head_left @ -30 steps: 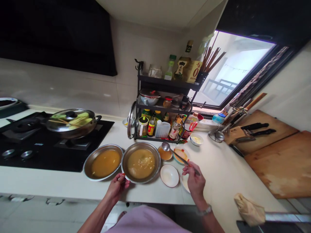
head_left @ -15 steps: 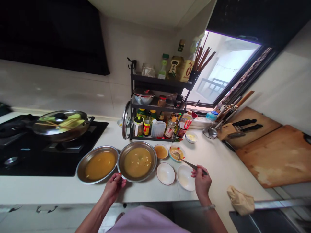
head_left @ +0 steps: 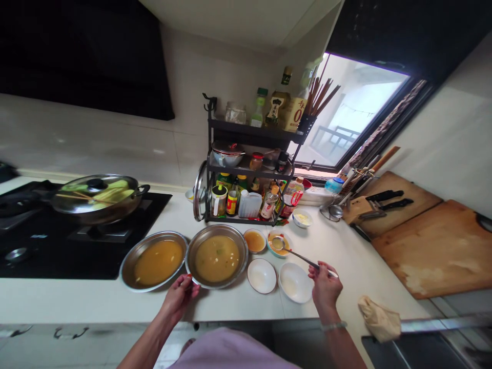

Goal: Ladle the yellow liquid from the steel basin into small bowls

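Note:
My left hand [head_left: 178, 295] grips the near rim of a steel pan [head_left: 200, 246] filled with yellowish liquid. My right hand [head_left: 325, 287] holds the handle of a metal spoon [head_left: 292, 250] whose bowl sits over a small bowl of orange sauce [head_left: 277, 248]. A second steel pan [head_left: 132, 254] with orange liquid stands to the left, touching the first. Two empty white bowls [head_left: 262, 275] [head_left: 295, 282] lie between my hands. Another small sauce bowl [head_left: 254, 240] sits behind them.
A black condiment rack [head_left: 246, 174] with bottles and jars stands at the back. A lidded wok [head_left: 94, 197] sits on the black hob [head_left: 77, 241] at left. Wooden cutting boards [head_left: 438, 246] and knives [head_left: 386, 200] are at right, a crumpled cloth [head_left: 378, 318] near the edge.
The spoon came down from over the pan and sauce bowls to the orange sauce bowl, and my right hand shifted right. My left hand stayed on the pan rim. The camera view shifted slightly.

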### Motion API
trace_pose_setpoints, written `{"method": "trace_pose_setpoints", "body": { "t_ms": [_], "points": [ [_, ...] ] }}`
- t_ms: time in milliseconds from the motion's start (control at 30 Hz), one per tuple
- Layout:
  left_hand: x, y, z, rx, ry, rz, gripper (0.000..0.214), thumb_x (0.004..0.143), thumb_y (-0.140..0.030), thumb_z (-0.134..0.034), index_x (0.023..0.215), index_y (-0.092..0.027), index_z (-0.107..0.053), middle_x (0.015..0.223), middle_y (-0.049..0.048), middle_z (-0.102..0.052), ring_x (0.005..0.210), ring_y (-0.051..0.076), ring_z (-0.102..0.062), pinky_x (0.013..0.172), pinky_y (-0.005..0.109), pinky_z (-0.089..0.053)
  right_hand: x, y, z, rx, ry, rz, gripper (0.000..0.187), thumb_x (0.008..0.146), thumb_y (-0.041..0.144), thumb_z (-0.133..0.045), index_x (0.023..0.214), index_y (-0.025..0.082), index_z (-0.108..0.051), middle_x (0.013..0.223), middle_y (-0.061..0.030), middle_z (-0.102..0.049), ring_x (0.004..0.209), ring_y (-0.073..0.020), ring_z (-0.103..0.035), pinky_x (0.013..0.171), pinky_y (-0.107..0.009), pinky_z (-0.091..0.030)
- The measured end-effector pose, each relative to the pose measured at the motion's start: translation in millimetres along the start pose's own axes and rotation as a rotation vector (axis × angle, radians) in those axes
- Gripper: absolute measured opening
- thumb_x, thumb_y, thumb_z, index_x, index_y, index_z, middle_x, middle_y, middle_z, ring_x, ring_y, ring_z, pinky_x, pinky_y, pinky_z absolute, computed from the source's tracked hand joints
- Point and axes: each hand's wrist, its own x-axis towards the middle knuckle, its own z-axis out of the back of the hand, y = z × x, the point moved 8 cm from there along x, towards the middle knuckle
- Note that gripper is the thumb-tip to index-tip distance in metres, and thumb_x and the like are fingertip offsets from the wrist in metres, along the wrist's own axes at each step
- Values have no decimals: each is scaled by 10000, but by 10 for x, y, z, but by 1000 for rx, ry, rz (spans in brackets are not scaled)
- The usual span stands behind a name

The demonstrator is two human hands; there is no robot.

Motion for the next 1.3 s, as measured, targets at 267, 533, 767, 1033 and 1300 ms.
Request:
{"method": "trace_pose_setpoints", "body": {
  "t_ms": [267, 533, 767, 1033, 1300],
  "points": [
    [8, 9, -4, -8, 12, -14, 186, 869, -44, -499, 723, -156, -527, 510, 2, -589, 449, 131, -624, 428, 196, -510, -131, 164, -249, 19, 88, -15, 337, 674, 413, -704, 827, 139, -582, 506, 0, -633, 446, -152, -606, 396, -229, -482],
    [1, 12, -13, -27, 22, -4, 179, 820, -36, -577, 700, -159, -529, 503, -8, -577, 454, 131, -624, 428, 189, -503, -536, 249, -758, 49, 314, -21, 333, 741, 461, -678, 853, 162, -581, 541, 10, -629, 449, -144, -580, 397, -237, -462],
    [-24, 10, -27, -30, 9, 3, 168, 810, -56, -600, 723, -168, -511, 502, -29, -562, 438, 129, -616, 418, 197, -498, -970, 460, -1090, -28, 604, 253, 235, 866, 400, -587, 936, 181, -636, 606, 13, -640, 476, -136, -598, 498, -284, -543],
    [-23, 4, -20, -26, 10, -1, 177, 840, -48, -563, 724, -167, -501, 509, -28, -562, 446, 125, -620, 432, 195, -503, -1215, 678, -1079, -37, 814, 575, 164, 894, 263, -540, 940, 220, -691, 913, -60, -677, 648, -154, -651, 522, -292, -563],
    [12, 16, 16, -5, 2, -3, 161, 801, -54, -604, 741, -171, -511, 522, -24, -581, 449, 128, -624, 427, 198, -512, -364, 339, -511, -210, 255, 251, 354, 831, 490, -576, 937, 153, -613, 617, 5, -644, 458, -140, -592, 496, -279, -520]
  ]
}}
